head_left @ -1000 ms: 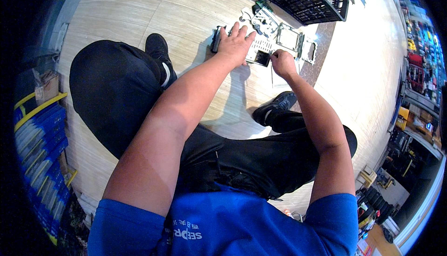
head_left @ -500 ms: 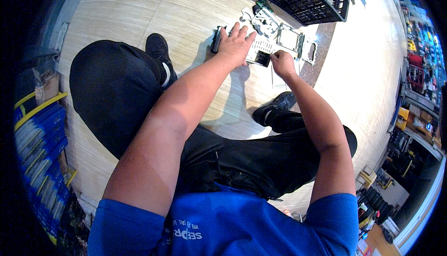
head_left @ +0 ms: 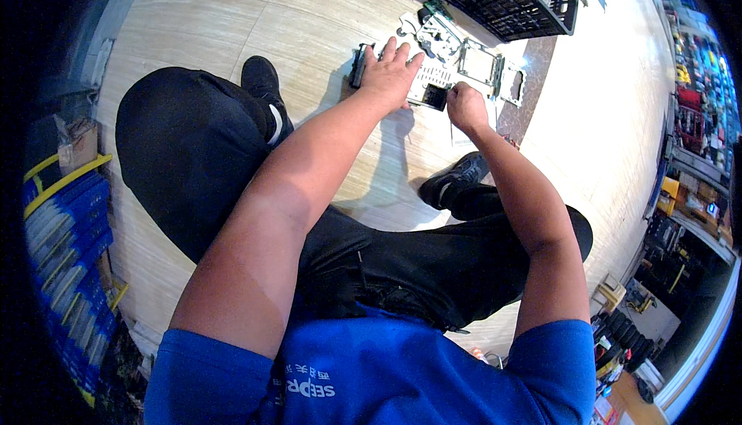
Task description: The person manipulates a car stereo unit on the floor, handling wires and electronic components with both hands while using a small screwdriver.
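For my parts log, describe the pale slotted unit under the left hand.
The slotted unit is pale, rigid-looking, metal or plastic, with rows of slots and a dark squarish opening beside the curled right hand. It appears to lie flat on the floor. The left hand spreads over its left part; right-hand contact is unclear.

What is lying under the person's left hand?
A pale slotted unit shows to the right of the left hand, and a black part to its left. The hand covers what lies directly beneath; whether they join is hidden.

Metal-looking slotted casing [head_left: 433,76], matt plastic crate [head_left: 495,5], smooth floor [head_left: 216,23] with soft sheen, matt cloth trousers [head_left: 185,146]
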Action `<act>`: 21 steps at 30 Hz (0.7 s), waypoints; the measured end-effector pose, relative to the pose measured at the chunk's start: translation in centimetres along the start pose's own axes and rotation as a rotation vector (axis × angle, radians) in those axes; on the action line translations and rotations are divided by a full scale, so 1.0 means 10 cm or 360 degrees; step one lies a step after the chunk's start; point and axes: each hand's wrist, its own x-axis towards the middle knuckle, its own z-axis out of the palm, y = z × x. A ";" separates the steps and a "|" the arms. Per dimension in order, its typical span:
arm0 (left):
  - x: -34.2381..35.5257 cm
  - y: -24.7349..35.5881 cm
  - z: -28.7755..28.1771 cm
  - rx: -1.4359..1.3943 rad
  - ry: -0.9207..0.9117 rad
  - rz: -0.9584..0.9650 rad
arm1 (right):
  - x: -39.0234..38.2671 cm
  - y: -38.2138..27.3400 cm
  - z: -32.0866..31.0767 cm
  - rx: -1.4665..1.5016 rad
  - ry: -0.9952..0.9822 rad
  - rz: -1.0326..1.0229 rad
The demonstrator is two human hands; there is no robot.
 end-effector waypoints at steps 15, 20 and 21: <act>0.00 0.00 -0.01 0.0007 -0.0036 -0.0012 | -0.06 -0.06 -0.05 -0.0540 -0.0137 -0.0166; 0.00 0.00 -0.01 0.0000 -0.0027 -0.0007 | -0.05 -0.06 -0.05 -0.0462 -0.0116 -0.0150; 0.01 0.00 -0.01 0.0001 -0.0027 -0.0006 | -0.05 -0.06 -0.05 -0.0462 -0.0116 -0.0151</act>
